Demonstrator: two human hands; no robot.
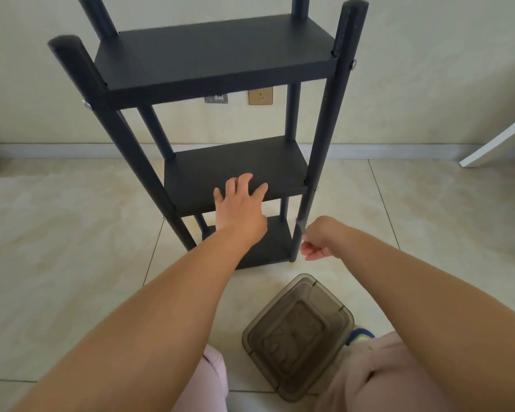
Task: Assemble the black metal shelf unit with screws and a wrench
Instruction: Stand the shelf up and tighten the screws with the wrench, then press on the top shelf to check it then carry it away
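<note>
A tall black metal shelf unit (208, 63) with three flat shelves and four round posts stands upright on pale floor tiles, filling the upper centre of the frame against a cream wall. Low in the frame, right of centre, a smoky translucent plastic container (298, 337) lies on the tiles. The left hand (238, 203), at centre, lies flat with fingers spread on the middle shelf, bracing it. The right hand (317, 242), just right of centre, is curled beside the lower front right post, seemingly pinching something small; a wrench cannot be made out. Small silver screws (87, 104) show on the posts. Judged best practice: hold the shelf level and steady while tightening the lower joint firmly.
</note>
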